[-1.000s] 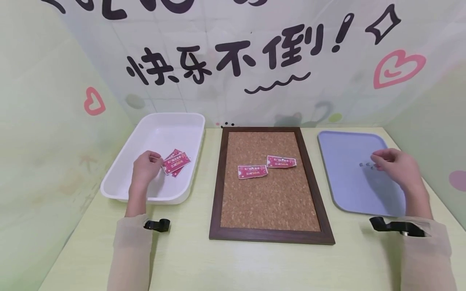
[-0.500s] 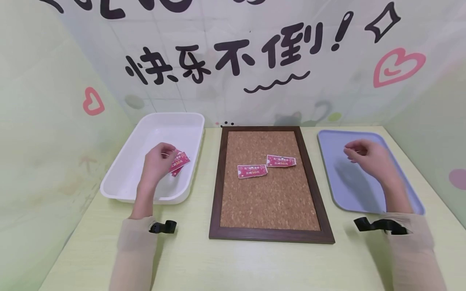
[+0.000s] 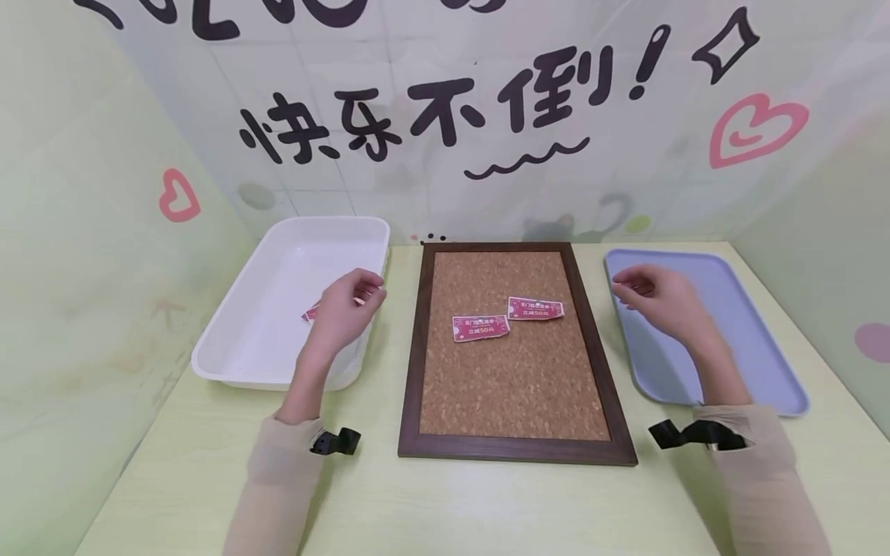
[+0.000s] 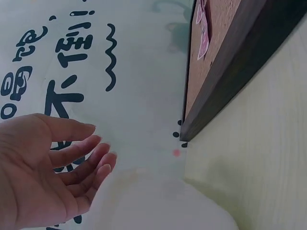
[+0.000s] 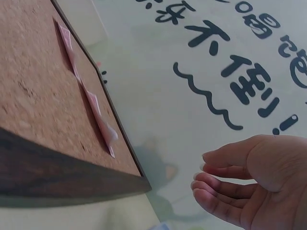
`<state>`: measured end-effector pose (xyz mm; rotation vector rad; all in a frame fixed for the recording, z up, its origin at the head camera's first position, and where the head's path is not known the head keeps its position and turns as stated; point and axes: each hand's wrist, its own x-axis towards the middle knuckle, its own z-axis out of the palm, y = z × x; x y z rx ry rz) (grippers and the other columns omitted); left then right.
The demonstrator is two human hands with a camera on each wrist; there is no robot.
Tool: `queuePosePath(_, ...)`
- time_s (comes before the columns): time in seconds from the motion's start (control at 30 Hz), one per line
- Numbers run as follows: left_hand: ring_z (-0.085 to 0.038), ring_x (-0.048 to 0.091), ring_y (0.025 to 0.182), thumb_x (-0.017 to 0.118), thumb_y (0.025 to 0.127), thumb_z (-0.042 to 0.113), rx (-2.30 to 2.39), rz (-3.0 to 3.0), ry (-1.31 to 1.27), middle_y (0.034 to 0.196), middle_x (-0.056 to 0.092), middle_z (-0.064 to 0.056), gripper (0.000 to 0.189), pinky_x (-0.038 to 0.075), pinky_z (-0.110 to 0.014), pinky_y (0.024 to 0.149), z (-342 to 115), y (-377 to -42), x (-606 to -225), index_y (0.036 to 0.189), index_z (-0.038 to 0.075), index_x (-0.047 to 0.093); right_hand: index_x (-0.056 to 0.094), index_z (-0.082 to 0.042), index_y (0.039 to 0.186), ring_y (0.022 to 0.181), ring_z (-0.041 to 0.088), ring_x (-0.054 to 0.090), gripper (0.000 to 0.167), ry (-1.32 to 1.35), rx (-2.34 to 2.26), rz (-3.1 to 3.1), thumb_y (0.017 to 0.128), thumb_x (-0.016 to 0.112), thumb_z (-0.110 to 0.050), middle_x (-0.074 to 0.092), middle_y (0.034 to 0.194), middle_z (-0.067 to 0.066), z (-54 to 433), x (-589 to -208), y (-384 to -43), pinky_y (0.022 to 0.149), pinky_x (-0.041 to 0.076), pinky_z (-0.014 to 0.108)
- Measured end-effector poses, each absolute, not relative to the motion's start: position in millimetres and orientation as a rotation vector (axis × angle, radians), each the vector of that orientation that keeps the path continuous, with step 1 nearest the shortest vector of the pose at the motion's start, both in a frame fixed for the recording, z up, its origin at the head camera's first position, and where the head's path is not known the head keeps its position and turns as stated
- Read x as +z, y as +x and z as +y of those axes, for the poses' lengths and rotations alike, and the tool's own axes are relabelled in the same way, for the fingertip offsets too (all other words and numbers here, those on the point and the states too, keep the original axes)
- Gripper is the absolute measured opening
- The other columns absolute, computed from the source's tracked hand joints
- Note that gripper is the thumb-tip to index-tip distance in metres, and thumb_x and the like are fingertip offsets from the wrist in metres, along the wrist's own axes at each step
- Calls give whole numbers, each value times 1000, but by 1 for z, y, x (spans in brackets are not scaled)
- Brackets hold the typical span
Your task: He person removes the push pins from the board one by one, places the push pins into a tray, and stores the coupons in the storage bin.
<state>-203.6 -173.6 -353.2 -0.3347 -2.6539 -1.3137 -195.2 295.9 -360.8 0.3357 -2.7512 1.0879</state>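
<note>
My left hand (image 3: 348, 307) is over the right side of the white bin (image 3: 232, 363), its fingers loosely bent. In the left wrist view no object shows in that hand (image 4: 53, 167). Part of a pink coupon (image 3: 310, 313) shows in the bin, the rest hidden behind the hand. My right hand (image 3: 657, 297) is above the left edge of the blue tray (image 3: 772, 382). Its fingers are loosely curled, with nothing seen between them in the right wrist view. Two pink coupons (image 3: 481, 328) (image 3: 535, 309) are on the framed cork board (image 3: 514, 386) between my hands.
A pale green table (image 3: 501, 510) carries the bin, board and tray side by side. Behind them stands a printed wall sheet (image 3: 417, 185). Black wrist straps (image 3: 335, 442) (image 3: 698, 434) stick out from both sleeves.
My left hand has moved right across the bin, and my right hand left across the tray. Small things seen on the tray earlier are now hidden. The coupons on the board have not moved.
</note>
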Motion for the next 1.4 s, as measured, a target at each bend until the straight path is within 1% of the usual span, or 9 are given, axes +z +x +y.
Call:
queuePosePath(0.2, -26, 62, 90, 63, 97, 8, -1327, -2696, -431, 97, 66, -14, 18, 52, -39, 83, -157, -206, -356, 111, -3, 65, 68, 2, 111, 80, 2, 62, 24, 382, 1076, -2752, 99, 66, -19, 71, 98, 16, 276, -359, -194, 68, 46, 13)
queuePosePath(0.27, -25, 63, 89, 63, 97, 9, -1310, -2710, -477, 96, 66, -13, 18, 52, -39, 82, -152, -209, -358, 111, -2, 65, 68, 2, 111, 82, 5, 62, 24, 392, 1072, -2762, 99, 66, -19, 71, 98, 15, 271, -358, -194, 68, 47, 14)
queuePosePath(0.43, -26, 63, 92, 63, 98, 8, -1309, -2746, -589, 98, 66, -12, 17, 53, -39, 84, -142, -215, -361, 111, -2, 64, 67, 2, 112, 87, 21, 66, 25, 443, 1084, -2794, 99, 65, -20, 71, 98, 13, 257, -355, -197, 70, 49, 19)
queuePosePath(0.53, -26, 64, 94, 62, 98, 8, -1329, -2763, -617, 100, 67, -13, 16, 53, -39, 85, -137, -218, -363, 111, -2, 64, 67, 2, 113, 90, 26, 66, 26, 448, 1097, -2798, 100, 65, -20, 71, 99, 14, 251, -353, -198, 72, 49, 20)
queuePosePath(0.6, -26, 64, 94, 62, 98, 7, -1328, -2767, -640, 100, 67, -13, 16, 53, -39, 85, -134, -221, -365, 111, -3, 64, 67, 1, 114, 91, 28, 66, 25, 441, 1090, -2807, 100, 65, -20, 70, 100, 14, 247, -353, -200, 74, 49, 24)
queuePosePath(0.8, -27, 63, 93, 61, 98, 5, -1291, -2799, -688, 100, 67, -15, 20, 53, -38, 85, -122, -230, -371, 112, -7, 65, 66, 2, 115, 93, 29, 66, 27, 460, 1056, -2851, 101, 63, -21, 70, 101, 15, 231, -355, -206, 79, 52, 41)
queuePosePath(0.97, -27, 64, 94, 62, 98, 6, -1234, -2863, -695, 100, 67, -14, 19, 53, -37, 85, -111, -235, -373, 111, -5, 66, 66, 1, 115, 92, 27, 66, 27, 463, 1095, -2876, 101, 64, -22, 70, 101, 14, 214, -356, -211, 78, 52, 39)
queuePosePath(1.1, -27, 64, 94, 61, 98, 6, -1219, -2917, -712, 101, 67, -14, 18, 53, -36, 85, -104, -238, -373, 111, -4, 66, 66, 3, 115, 93, 29, 67, 26, 497, 1174, -2876, 100, 65, -17, 70, 102, 16, 201, -359, -215, 79, 53, 37)
queuePosePath(1.4, -24, 63, 96, 62, 98, 11, -1165, -3031, -735, 103, 67, -13, 21, 52, -34, 86, -92, -249, -376, 114, -2, 66, 70, 1, 109, 92, 26, 67, 18, 600, 1196, -2873, 98, 66, -13, 71, 98, 13, 172, -370, -224, 79, 53, 41)
